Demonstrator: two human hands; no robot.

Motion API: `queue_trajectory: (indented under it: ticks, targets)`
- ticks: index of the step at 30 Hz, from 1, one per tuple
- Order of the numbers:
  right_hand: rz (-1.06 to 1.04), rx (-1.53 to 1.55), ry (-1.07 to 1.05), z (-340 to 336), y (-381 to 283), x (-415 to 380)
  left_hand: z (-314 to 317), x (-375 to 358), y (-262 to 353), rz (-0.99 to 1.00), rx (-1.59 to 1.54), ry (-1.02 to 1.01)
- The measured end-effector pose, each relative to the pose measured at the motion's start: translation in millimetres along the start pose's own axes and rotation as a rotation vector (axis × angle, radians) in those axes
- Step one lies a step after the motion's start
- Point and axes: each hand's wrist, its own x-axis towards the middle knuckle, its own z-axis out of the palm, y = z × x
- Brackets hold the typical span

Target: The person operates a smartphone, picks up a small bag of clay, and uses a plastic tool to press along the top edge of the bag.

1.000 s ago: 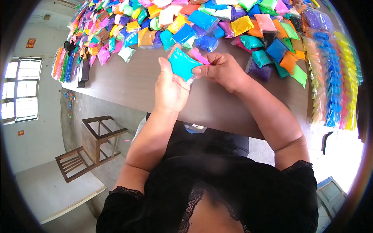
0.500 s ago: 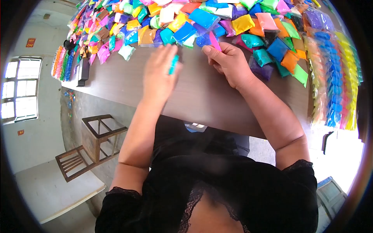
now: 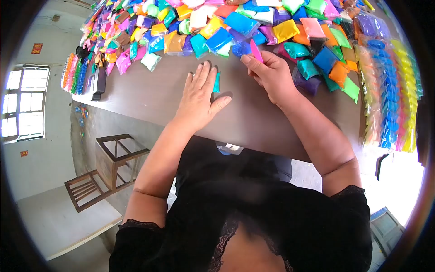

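My left hand (image 3: pixel 199 93) lies flat over the brown table (image 3: pixel 154 93), palm down, its fingers stretched out. Just right of its index finger is a small teal piece (image 3: pixel 216 82), partly beside the hand. My right hand (image 3: pixel 270 72) is raised over the table and pinches a pink flat tool (image 3: pixel 256 51) between thumb and fingers, its tip pointing up. Behind both hands rises a pile of small colourful packets, among them a blue packet (image 3: pixel 219 39) and a teal packet (image 3: pixel 199 46).
Strips of blue (image 3: pixel 389 90) and yellow (image 3: pixel 405 86) packets hang over the right table edge. A black object (image 3: pixel 98 84) stands at the left end. A wooden chair (image 3: pixel 108 165) lies beyond the table, at left.
My left hand has come down and slightly right, with fingers spread. The teal piece, earlier at its fingers, now lies on the table. My right hand has shifted slightly with the pink tool.
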Motion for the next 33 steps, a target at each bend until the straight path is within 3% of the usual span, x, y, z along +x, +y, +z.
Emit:
queue_trajectory:
  ticks: [4, 6, 10, 12, 16, 18, 19, 21, 25, 27, 28, 30, 31, 33]
  targets:
    - [0.001, 0.027, -0.002, -2, -1, -2, 0, -2, 8, 0.005, 0.113, 0.109]
    - [-0.002, 0.028, -0.002, -2, 1, 0, 4, -5, 5, 0.038, 0.018, 0.054]
    - [0.037, 0.042, -0.022, -7, 0, 2, -12, -13, -36, 0.044, 0.112, -0.056]
    - [0.018, -0.002, -0.011, -5, 2, 4, -13, -17, -70, -0.136, 0.212, 0.092]
    - [-0.106, -0.173, -0.004, 0, 10, 4, -25, 16, -73, -0.157, 0.246, 0.318]
    - [-0.123, -0.22, 0.005, 0, 5, -2, -27, 51, -69, 0.022, -0.034, 0.391]
    - [-0.141, -0.257, 0.017, -1, 2, -3, -26, 66, -66, 0.018, -0.039, 0.4]
    - [-0.18, -0.272, 0.037, -6, 5, 1, -25, 88, -62, -0.247, 0.111, 0.304]
    - [-0.181, -0.273, 0.076, -10, 2, 4, -31, 94, -55, -0.232, 0.034, 0.267]
    - [-0.179, -0.264, 0.05, -11, 4, 4, -36, 82, -43, -0.399, -0.219, 0.189]
    - [-0.181, -0.266, 0.022, -11, 5, 5, -32, 72, -41, -0.397, -0.215, 0.188]
    - [-0.278, -0.285, 0.032, -7, 9, 7, -22, 52, -34, -0.383, -0.863, 0.348]
    - [-0.366, -0.309, 0.036, -5, 12, 6, -19, 43, -26, -0.384, -0.865, 0.34]
    - [-0.341, -0.301, -0.019, 0, 4, -1, -26, 28, 8, -0.241, -1.314, 0.35]
